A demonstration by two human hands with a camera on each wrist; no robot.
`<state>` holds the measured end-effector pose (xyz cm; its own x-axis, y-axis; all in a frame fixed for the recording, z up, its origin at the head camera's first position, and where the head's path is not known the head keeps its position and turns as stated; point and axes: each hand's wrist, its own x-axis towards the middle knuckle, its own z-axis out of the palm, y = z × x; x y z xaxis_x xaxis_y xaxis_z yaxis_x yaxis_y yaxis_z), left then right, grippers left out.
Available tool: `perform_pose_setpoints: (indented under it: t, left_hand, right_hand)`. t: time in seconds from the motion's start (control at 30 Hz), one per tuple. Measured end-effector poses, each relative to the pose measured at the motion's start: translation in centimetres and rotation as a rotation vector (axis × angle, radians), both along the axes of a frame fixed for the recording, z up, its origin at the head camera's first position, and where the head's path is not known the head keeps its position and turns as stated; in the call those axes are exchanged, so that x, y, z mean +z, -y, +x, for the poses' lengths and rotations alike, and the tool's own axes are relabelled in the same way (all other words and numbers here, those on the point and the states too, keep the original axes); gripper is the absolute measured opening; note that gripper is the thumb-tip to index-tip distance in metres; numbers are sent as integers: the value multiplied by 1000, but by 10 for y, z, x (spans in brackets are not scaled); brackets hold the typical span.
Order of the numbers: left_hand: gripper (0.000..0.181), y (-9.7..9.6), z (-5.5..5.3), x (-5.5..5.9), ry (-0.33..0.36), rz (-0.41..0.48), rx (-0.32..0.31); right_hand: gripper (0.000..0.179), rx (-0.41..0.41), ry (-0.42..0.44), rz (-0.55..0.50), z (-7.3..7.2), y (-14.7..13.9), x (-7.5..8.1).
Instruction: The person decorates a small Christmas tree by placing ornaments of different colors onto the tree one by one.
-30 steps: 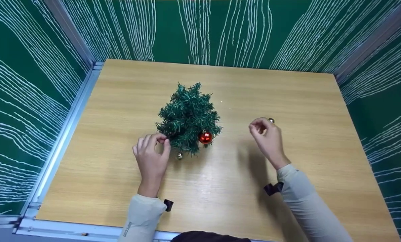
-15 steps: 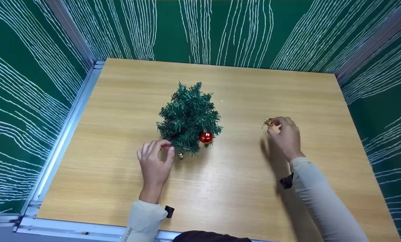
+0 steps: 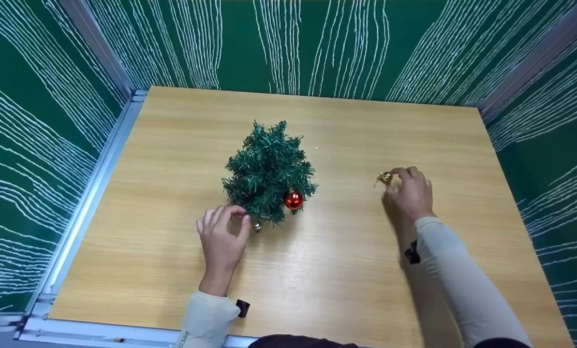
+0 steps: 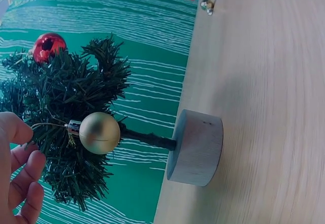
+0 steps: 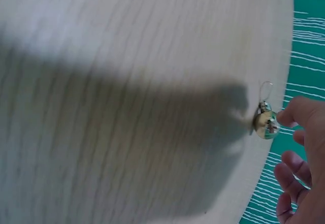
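A small artificial Christmas tree (image 3: 269, 164) stands left of the table's middle, its round base (image 4: 195, 148) plain in the left wrist view. My left hand (image 3: 223, 237) pinches a branch tip at its lower left with thumb and index finger. Close to that thumb runs the thread of a gold bauble (image 4: 99, 132) hanging low on the tree. A red bauble (image 3: 293, 199) hangs on its right side. Out to the right, my right hand (image 3: 411, 193) reaches down with bent fingers beside a second gold bauble (image 5: 266, 125) on the table, a fingertip right at its side.
The wooden table (image 3: 317, 280) has a metal rail (image 3: 99, 333) along its front and left edges. Green panels (image 3: 244, 43) with white wavy lines enclose the back and sides. Tiny pale specks lie right of the tree.
My right hand has moved right, to the bauble on the table, and its fingers have opened a little around it. My left hand has slid slightly down and right at the tree.
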<state>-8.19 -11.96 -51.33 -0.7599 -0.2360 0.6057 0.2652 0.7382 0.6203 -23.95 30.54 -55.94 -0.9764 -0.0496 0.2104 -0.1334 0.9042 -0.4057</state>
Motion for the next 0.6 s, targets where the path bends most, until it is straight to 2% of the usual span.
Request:
perform_pose_setpoints:
  t: [0.23, 0.43, 0.6]
  left_hand:
    - [6, 0, -1, 0, -27, 0, 7]
    - [7, 0, 0, 0, -32, -4, 11]
    - [7, 1, -1, 0, -30, -13, 15]
  right_hand:
    - [44, 27, -1, 164, -14, 5, -10]
    - [37, 24, 20, 195, -18, 7, -14]
    - [32, -9, -13, 202, -19, 7, -17]
